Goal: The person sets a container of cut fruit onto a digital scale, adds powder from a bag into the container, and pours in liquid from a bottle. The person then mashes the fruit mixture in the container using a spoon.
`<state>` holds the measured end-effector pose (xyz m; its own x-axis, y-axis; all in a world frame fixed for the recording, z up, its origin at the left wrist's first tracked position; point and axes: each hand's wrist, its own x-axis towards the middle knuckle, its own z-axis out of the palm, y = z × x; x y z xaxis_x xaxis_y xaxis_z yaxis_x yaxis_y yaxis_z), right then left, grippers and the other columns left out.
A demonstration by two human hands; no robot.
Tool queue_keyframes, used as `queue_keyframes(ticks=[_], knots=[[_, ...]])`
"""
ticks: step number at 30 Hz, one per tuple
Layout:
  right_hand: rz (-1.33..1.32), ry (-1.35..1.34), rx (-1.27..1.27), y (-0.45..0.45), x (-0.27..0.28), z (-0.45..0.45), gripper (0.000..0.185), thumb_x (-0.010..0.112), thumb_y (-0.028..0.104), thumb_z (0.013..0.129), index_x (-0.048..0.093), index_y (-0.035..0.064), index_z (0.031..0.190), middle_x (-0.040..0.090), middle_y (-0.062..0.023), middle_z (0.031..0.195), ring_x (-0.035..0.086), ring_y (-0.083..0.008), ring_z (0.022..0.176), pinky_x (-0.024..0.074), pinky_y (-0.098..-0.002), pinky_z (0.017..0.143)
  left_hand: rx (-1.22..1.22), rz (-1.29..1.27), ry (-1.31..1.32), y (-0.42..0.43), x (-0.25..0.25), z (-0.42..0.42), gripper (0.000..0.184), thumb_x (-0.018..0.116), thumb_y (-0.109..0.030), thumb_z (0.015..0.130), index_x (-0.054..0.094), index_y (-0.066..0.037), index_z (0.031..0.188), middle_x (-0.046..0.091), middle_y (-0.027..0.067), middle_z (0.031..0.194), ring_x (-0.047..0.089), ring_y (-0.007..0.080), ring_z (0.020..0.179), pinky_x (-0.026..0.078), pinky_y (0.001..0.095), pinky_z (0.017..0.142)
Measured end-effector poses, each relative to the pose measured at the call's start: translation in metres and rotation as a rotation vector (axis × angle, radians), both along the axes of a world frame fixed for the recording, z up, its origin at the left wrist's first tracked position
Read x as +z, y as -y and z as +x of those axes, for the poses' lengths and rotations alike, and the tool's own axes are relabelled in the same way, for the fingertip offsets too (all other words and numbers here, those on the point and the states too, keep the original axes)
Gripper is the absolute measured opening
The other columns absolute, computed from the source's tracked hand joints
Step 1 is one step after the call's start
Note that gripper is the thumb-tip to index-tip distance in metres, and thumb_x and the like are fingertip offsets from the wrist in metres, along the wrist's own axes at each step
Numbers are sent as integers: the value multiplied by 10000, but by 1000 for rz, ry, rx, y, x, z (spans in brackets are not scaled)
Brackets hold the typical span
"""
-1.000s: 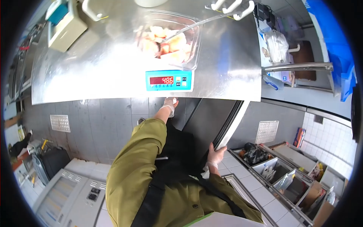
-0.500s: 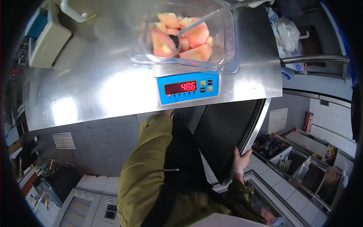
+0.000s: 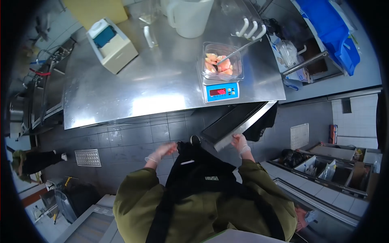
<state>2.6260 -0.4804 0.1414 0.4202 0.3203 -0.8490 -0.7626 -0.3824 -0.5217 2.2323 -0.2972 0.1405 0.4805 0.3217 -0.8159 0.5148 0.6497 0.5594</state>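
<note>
My right hand point(image 3: 240, 142), in a clear glove, is closed at the metal edge of a dark door or drawer front point(image 3: 233, 120) that sticks out from under the steel table. My left hand point(image 3: 162, 151), also gloved, hangs in the air before my apron, fingers loosely extended and slightly blurred, nothing visible in it. On the table, a clear plastic tub point(image 3: 240, 73) holds pale pink fruit chunks point(image 3: 223, 64). A long grey-handled utensil point(image 3: 239, 50) leans in it. The tub stands on a scale with a blue display point(image 3: 221, 92) and red digits.
The steel table point(image 3: 162, 77) also carries a white pitcher point(image 3: 190, 18), a beige box point(image 3: 119, 54) and white hooked handles point(image 3: 251, 29). At right are a metal rail point(image 3: 306, 62) and floor-level bins point(image 3: 336, 172). Another person point(image 3: 34, 162) stands far left.
My view has drawn back from the table. My left hand, hidden before near the table edge, now shows in front of me. My right hand and the dark door have moved up toward the table.
</note>
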Motion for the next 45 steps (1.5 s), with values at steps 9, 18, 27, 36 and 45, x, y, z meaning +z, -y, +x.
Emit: queue_keyframes(ticks=[9, 18, 27, 36, 45], knots=[[-94, 62, 812, -140, 125, 6, 297, 527, 351, 834, 601, 65, 854, 638, -83, 769, 617, -192, 642, 500, -277, 611, 375, 504, 188, -105, 226, 66, 476, 487, -440, 875, 542, -64, 1162, 577, 68, 1027, 539, 134, 922, 407, 261, 837], [441, 679, 500, -267, 217, 120, 493, 564, 492, 818, 555, 140, 1163, 582, 31, 955, 485, -53, 731, 343, -262, 700, 216, 662, 263, -186, 205, 240, 583, 536, -486, 824, 538, 18, 1117, 619, 97, 941, 586, 180, 820, 452, 297, 734], [665, 703, 540, -331, 194, 125, 371, 643, 299, 815, 578, 118, 1132, 552, 56, 915, 473, -67, 874, 355, -237, 821, 68, 683, 42, -223, 186, 276, 325, 577, -312, 799, 626, -3, 883, 600, 69, 677, 564, 127, 555, 452, 278, 520], [1094, 995, 1286, -328, 255, -24, 201, 592, 65, 819, 628, 39, 1015, 622, -110, 983, 602, -230, 841, 482, -294, 749, 411, 700, -179, -228, 176, 118, 279, 571, -261, 739, 629, 10, 768, 627, 152, 667, 613, 204, 589, 477, 327, 608], [1237, 1211, 1335, -351, 241, -105, 188, 580, -33, 784, 632, -6, 962, 636, -114, 929, 621, -230, 825, 490, -271, 724, 358, 739, -524, -218, 166, 25, 265, 586, -255, 753, 625, 1, 808, 629, 154, 731, 612, 241, 715, 471, 328, 670]])
